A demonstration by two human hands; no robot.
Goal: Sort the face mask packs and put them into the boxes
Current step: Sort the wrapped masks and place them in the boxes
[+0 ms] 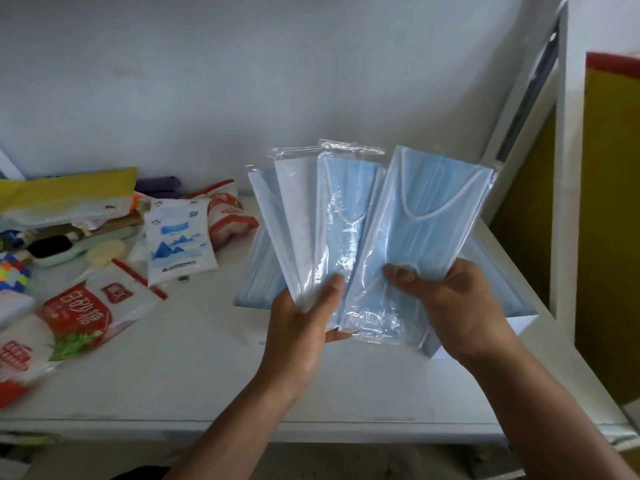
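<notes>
Several blue face mask packs in clear plastic sleeves are fanned out above the white table (180, 368). My left hand (304, 323) grips the bottom of the left part of the fan (304, 216), thumb on the front. My right hand (450, 306) pinches the rightmost mask pack (422, 216) near its lower end, thumb on top. Below the fan a box of blue masks (256, 275) lies on the table, mostly hidden by the packs and my hands; its right side (502, 289) shows past my right wrist.
Bags of white sugar (86, 306) and a salt bag (176, 237) lie at the left, with a pile of clutter and a yellow pouch (65, 192) behind. A white frame (561, 202) and a yellow panel (609, 220) stand to the right. The wall runs along the back.
</notes>
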